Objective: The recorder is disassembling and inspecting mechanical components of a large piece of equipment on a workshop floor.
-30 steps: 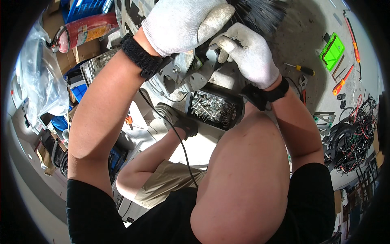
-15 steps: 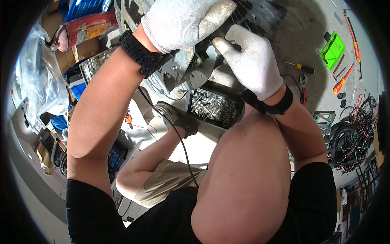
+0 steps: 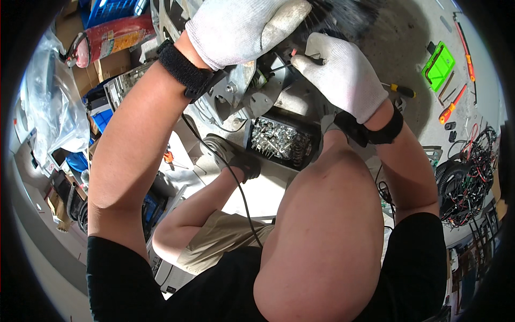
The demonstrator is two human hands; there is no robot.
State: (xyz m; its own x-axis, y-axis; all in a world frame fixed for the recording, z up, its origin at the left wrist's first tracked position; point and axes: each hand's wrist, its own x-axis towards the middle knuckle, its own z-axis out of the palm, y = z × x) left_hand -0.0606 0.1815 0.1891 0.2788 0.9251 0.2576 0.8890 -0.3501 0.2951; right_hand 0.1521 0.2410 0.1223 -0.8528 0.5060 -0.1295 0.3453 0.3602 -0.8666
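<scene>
The grey machine (image 3: 252, 91) sits up top, just past the person's knees, and both gloved hands are on it. The left hand (image 3: 241, 27) is closed over the top of the machine and holds it. The right hand (image 3: 343, 75) is closed on a thin tool (image 3: 279, 67) whose tip pokes into the metal part. To do this well, I think the left hand should hold the machine firm so it cannot wobble, and the right hand should keep the tool straight on its spot and go slow. The box of screws (image 3: 281, 142) lies just under the hands, so a dropped bit could fall in and get lost. A black wire (image 3: 236, 182) runs down near the leg. The green case (image 3: 437, 67) and screwdrivers (image 3: 453, 104) lie well apart on the floor at the right, and a red tank (image 3: 115, 37) lies at the left.
</scene>
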